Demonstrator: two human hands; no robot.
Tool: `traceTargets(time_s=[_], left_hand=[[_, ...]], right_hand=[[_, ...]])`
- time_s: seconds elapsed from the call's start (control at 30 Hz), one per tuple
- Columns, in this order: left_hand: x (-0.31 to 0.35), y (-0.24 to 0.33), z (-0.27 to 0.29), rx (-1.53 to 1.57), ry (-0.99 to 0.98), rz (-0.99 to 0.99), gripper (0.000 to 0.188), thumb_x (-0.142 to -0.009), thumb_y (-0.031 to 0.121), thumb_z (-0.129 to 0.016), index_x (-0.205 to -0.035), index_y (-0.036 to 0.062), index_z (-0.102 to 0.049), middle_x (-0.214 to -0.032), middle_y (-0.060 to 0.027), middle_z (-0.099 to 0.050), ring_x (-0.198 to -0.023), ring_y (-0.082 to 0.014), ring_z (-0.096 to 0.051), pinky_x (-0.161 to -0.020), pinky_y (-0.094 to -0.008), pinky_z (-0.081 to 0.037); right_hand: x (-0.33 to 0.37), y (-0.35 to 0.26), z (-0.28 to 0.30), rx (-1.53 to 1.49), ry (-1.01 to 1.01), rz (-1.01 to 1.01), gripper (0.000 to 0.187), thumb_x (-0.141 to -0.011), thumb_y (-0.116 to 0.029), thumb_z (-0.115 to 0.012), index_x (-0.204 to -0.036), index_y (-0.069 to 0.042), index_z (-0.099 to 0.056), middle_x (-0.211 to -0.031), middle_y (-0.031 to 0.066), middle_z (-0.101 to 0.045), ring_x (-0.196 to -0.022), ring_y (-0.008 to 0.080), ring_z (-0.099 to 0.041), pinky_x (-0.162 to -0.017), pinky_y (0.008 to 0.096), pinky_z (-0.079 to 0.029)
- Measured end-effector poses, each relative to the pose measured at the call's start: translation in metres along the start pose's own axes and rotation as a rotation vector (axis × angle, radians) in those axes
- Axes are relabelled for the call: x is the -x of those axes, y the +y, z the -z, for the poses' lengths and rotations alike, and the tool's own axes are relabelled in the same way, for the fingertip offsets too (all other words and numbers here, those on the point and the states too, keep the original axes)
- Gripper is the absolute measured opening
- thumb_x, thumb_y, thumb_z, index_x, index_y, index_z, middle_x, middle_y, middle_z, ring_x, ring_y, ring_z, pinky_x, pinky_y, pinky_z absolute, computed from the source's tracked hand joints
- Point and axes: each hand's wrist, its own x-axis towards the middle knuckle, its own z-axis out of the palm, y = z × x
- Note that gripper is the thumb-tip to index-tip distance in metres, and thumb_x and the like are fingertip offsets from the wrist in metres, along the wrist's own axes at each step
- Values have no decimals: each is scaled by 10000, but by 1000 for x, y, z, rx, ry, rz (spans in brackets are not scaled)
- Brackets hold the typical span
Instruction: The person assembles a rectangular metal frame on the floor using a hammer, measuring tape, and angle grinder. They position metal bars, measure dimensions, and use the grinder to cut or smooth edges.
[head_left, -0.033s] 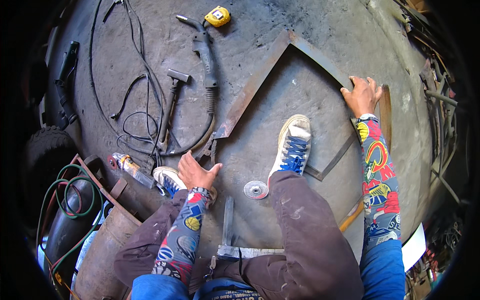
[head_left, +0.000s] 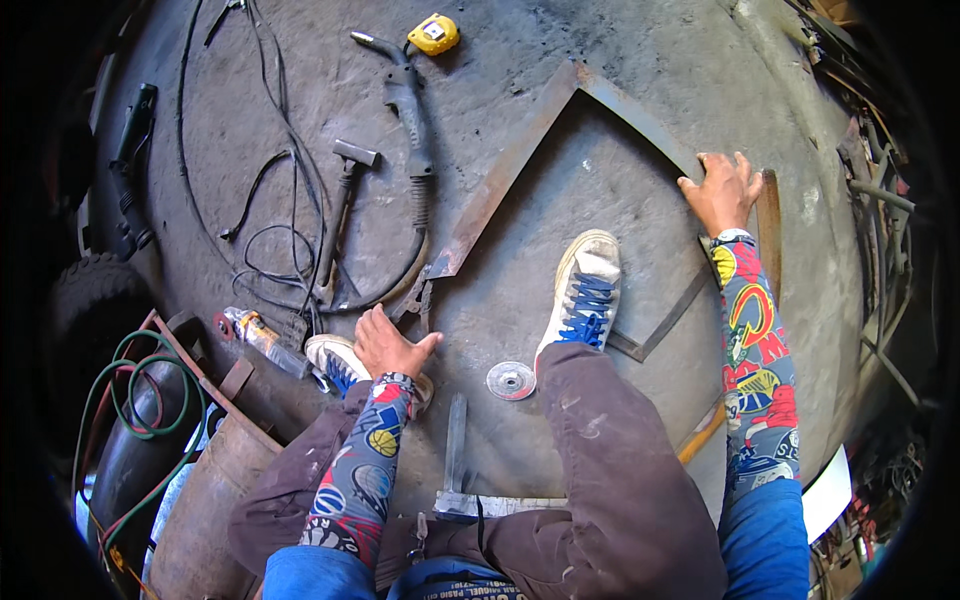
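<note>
A V-shaped frame of rusty angle iron lies on the floor, its corner pointing away from me. At its right end, my right hand is closed, thumb and fingers gripping the bar. My left hand hovers over my left shoe with fingers spread and nothing in them. Just beyond it, a dark clamp-like piece meets the frame's lower left end. A round abrasive disc lies between my feet, beside my right shoe.
Left of the frame lie a welding torch, a hammer and looped cables. A yellow tape measure sits at the far side. A rusty cylinder with hoses stands at lower left. Scrap metal lines the right edge.
</note>
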Motion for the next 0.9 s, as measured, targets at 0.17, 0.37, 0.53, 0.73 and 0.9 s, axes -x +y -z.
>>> traceTargets(time_s=[0.17,0.37,0.53,0.73,0.9], left_hand=[[-3,-2,-11,-138,-142,6,1259,-544,727,-866,-1468,-9,-427,-1534,-273,-430,-1483,-430,-314,-1178,-589,-268],[-11,-8,-5,-106,-31,-126,799,-558,492,-930,-1057,34,-507,-1149,-181,-548,-1172,-401,-493,-995,-507,-403],[-23,-33,10,-202,-47,-255,798,-572,464,-891,-1105,12,-508,-1113,-176,-550,-1096,-407,-499,-944,-507,-412],[-27,-70,38,-483,-144,-425,913,-514,408,-932,-1242,34,-528,-1247,-163,-556,-1235,-384,-489,-1131,-495,-350],[-17,-79,27,-319,-42,-385,1046,-676,497,-871,-1493,23,-421,-1503,-204,-458,-1408,-407,-397,-1187,-502,-294]], right_hand=[[39,18,-17,-391,376,-140,394,-797,-220,-774,-1176,-172,-680,-1262,81,-611,-1255,332,-526,-1061,605,-377],[167,77,-86,-922,422,-862,326,-892,-24,-685,-1214,-16,-639,-1138,151,-665,-1052,263,-641,-954,377,-500],[272,121,-111,-774,296,-1333,462,-894,-50,-716,-1329,-4,-566,-1252,182,-627,-1132,268,-618,-970,380,-502],[287,169,-93,-478,389,-958,480,-830,-76,-769,-1273,-44,-586,-1242,186,-621,-1200,381,-564,-1020,465,-456],[237,191,-76,-326,186,-553,490,-821,-150,-790,-1270,-83,-605,-1260,153,-625,-1203,380,-564,-1023,501,-441]])
